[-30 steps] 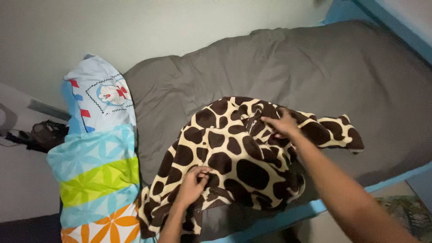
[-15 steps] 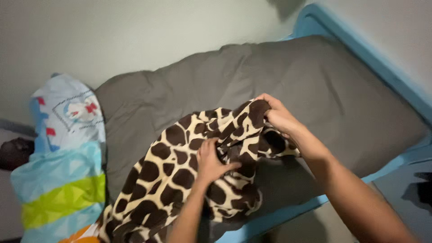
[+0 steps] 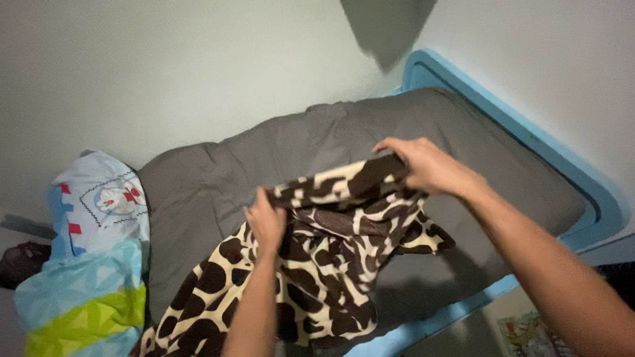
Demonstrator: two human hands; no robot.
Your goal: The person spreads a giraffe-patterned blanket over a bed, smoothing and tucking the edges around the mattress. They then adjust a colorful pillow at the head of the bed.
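Nearest the camera: two bare forearms entering from the lower edge.

Left hand [image 3: 266,225]: raised above the bed, fingers closed tightly on the upper edge of the giraffe-print blanket [image 3: 311,277], at its left end.

Right hand [image 3: 426,165]: higher and further right, fingers pinched together on the same upper edge at its right end. The edge runs stretched between the two hands, tilted up to the right.

Giraffe-print blanket: fleece-like cloth, cream with dark brown patches. Lifted by its top edge; the rest hangs in folds below the hands, with its lower part trailing down and left over the near side of the bed. One corner juts out to the right under the right forearm.

Patterned bedding [image 3: 89,264]: pale blue cloth with a cartoon print, then turquoise and lime-green bands; bundled at the left end of the bed, well apart from both hands.

Grey bedcover [image 3: 410,122]: smooth, slightly creased, covering the mattress beneath and behind the blanket.

Blue bed frame [image 3: 522,135]: rounded rail along the right and near sides.

Furthest: plain pale wall [image 3: 198,59].
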